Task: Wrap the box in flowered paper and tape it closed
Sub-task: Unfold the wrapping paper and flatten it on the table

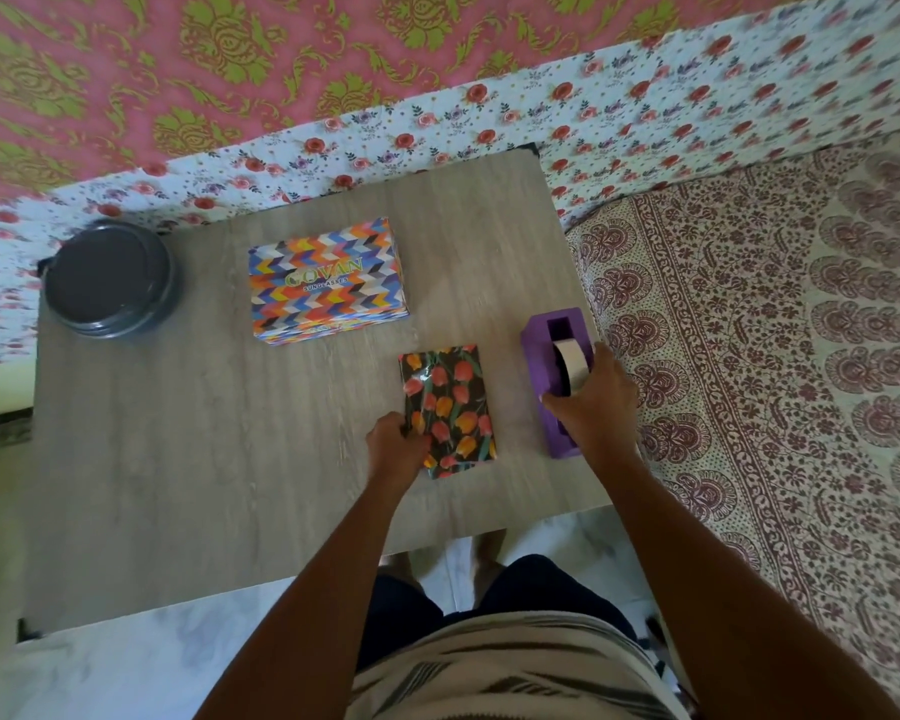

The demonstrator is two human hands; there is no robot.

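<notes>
Two bare hands are busy over the grey wood-grain table [178, 459], and each has hold of one thing. The left hand [397, 445] has its fingers curled round the near left corner of the one small rectangular wrapped box [450, 402], which is covered in dark glossy paper printed with pink and orange tulips. The box lies flat on the table, stretching away from that grip towards the far side, and a bit of paper sticks out at the near end just beside the knuckles. A little to the right, apart from the box, the right hand [591, 405] is closed over the single purple plastic tape dispenser [546, 337]. Its thumb is on the side facing the box and its fingers are wrapped over the other side, so the dispenser's near half sits under the palm. The one roll of pale tape [567, 358] rises from the slot right at the fingertips; whether a finger pinches the tape's end I cannot tell. Beyond the left hand's grip, further up the table, sits one larger cardboard box [328, 280] in a bright chevron pattern, printed SUNGLASSES, apart from the wrapped one. Well off to the left of both grips, near the table's far left corner, stands one round dark grey lidded tin [110, 278]. Just past the right hand the table ends and a cream bedspread [749, 356] with maroon print begins.
</notes>
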